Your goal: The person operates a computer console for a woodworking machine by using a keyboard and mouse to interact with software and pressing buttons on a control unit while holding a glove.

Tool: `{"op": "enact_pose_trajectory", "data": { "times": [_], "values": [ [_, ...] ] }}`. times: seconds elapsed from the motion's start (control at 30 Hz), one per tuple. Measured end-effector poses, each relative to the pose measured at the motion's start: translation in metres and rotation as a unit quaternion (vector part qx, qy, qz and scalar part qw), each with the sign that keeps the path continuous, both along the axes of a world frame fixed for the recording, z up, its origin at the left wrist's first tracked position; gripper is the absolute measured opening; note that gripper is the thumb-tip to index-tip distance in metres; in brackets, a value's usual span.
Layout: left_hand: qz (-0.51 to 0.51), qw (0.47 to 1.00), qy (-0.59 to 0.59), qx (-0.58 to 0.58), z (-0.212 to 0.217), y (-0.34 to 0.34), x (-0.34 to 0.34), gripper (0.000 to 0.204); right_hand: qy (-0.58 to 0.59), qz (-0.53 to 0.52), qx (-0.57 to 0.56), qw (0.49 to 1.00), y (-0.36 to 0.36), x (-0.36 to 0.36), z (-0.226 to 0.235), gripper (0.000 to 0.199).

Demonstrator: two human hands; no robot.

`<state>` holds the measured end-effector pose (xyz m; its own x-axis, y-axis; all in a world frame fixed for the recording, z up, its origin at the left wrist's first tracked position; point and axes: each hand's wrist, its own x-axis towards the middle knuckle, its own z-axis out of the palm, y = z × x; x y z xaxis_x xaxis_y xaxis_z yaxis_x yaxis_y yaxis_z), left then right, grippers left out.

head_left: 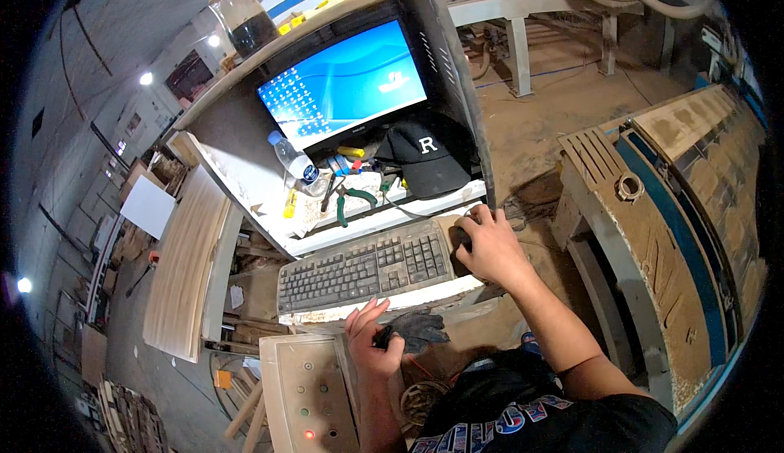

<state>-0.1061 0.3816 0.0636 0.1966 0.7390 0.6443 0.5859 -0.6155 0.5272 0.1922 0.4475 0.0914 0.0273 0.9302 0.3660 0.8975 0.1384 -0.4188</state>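
My right hand (494,249) rests over a dark computer mouse (464,237), at the right end of the keyboard shelf, with its fingers curved round it. Left of it lies a dusty black keyboard (367,267). Just below the keyboard's front edge is my left hand (374,343), its thumb and fingers closed on a dark grey work glove (418,330) that hangs to the right. Part of the glove is hidden by the hand. Behind the keyboard a lit monitor (343,86) inside a cabinet shows a blue desktop with many small icons.
In the cabinet lie a black cap (429,151), a plastic bottle (294,163) and green-handled pliers (355,202). A jar (242,16) stands on top. A control box (310,388) with a lit red button is at lower left, stacked boards (188,261) farther left, and a dusty machine (645,241) at right.
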Motion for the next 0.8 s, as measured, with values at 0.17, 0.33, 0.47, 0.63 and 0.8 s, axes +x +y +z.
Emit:
{"op": "enact_pose_trajectory", "data": {
  "times": [0.17,0.33,0.47,0.63,0.8],
  "values": [
    [-0.005,1.000,-0.003,0.003,-0.001,0.001,0.000,0.020,-0.007,0.001,0.015,1.000,0.001,0.001,-0.002,0.044],
    [-0.001,1.000,-0.005,0.001,-0.001,0.000,0.001,0.020,-0.006,0.005,-0.004,1.000,0.001,0.000,0.000,0.043],
    [0.000,1.000,-0.005,-0.003,0.001,0.000,0.002,0.020,-0.012,0.007,-0.001,1.000,0.001,0.001,-0.001,0.043],
    [-0.002,1.000,-0.009,-0.002,-0.001,0.001,0.000,0.019,-0.012,0.005,0.008,1.000,0.000,0.000,0.000,0.042],
    [-0.001,1.000,-0.005,-0.006,-0.003,0.001,-0.002,0.020,-0.005,0.008,-0.045,0.999,-0.002,0.000,0.009,0.045]
  ]
}}
